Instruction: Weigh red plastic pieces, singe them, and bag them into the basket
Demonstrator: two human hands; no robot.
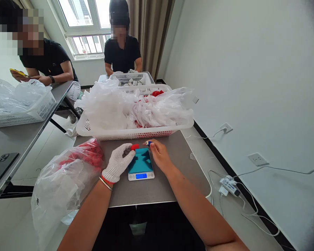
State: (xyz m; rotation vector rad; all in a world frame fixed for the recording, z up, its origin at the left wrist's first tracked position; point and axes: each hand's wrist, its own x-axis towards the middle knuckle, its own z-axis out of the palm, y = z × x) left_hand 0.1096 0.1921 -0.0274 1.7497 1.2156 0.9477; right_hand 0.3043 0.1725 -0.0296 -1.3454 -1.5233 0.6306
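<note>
My left hand [118, 163], in a white knitted glove, pinches a small red piece [134, 147] at the back left edge of a scale. My bare right hand [159, 153] holds a small blue and white object [148, 143] between thumb and fingers, near the scale's back right corner. The digital scale [140, 165] has a shiny teal plate and a lit blue display; nothing rests on its plate. Left of my gloved hand lies a clear plastic bag [65, 177] with red pieces [87, 155] inside.
Behind the scale stands a white basket [136, 133] heaped with plastic bags. Farther back is another white basket [131, 79]. Two people sit beyond the tables. On the left table are a basket [39, 108] and a phone [2, 167]. Cables and a power strip [229, 185] lie at right.
</note>
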